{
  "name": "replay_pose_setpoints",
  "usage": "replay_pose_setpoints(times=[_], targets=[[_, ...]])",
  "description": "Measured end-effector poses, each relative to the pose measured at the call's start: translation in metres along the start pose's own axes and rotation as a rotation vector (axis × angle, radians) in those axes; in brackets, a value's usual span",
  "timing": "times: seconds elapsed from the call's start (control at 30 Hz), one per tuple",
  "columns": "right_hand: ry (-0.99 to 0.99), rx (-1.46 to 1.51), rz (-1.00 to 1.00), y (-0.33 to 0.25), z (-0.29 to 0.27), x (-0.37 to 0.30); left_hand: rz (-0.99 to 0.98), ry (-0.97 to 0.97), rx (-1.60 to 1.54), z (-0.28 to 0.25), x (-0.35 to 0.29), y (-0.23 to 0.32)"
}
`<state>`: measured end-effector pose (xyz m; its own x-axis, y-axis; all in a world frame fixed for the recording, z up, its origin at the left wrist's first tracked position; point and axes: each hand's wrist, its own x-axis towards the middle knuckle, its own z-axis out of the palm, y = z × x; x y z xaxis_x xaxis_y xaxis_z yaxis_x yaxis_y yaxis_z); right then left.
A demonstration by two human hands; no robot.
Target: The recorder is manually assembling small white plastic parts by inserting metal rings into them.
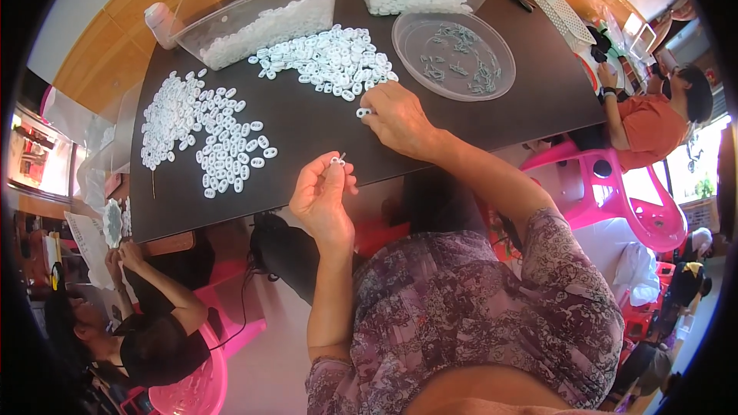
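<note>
My left hand (pixel 321 196) is raised just off the table's front edge, thumb and fingers pinched on a small white piece (pixel 337 161). A thin grey bit sticks up from that piece; its exact kind is too small to tell. Farther right, my right hand (pixel 400 119) is over the table, its fingertips closed on a white oval piece (pixel 364 113) with two holes. Just beyond that hand lies a heap of similar white oval pieces (pixel 330 61). The hands are apart from each other.
Two more groups of white pieces (pixel 231 142) lie at the left. Behind stand clear bins (pixel 265 27) of white pieces. A round clear tray (pixel 453 69) holds small grey parts. Pliers (pixel 521 1) lie far right. Other people sit at left and right, by pink chairs (pixel 592 184).
</note>
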<state>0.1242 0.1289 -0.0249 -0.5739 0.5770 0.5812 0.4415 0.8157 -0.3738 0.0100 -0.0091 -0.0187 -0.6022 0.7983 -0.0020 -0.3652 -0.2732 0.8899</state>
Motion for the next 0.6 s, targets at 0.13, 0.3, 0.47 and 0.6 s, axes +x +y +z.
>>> replay_pose_setpoints(times=[0.13,0.3,0.47,0.6], targets=[[-0.048,0.181,0.054,-0.013,-0.010,-0.001,-0.007,0.001,-0.010,-0.001,0.001,-0.001],[-0.249,0.510,0.225,-0.026,-0.023,0.000,-0.013,-0.021,0.024,0.001,0.004,0.003],[-0.422,0.817,0.373,-0.036,-0.029,0.002,0.014,-0.001,0.016,0.009,0.007,0.006],[-0.407,0.797,0.375,-0.041,-0.030,0.002,-0.014,-0.002,0.025,0.011,0.004,0.004]])
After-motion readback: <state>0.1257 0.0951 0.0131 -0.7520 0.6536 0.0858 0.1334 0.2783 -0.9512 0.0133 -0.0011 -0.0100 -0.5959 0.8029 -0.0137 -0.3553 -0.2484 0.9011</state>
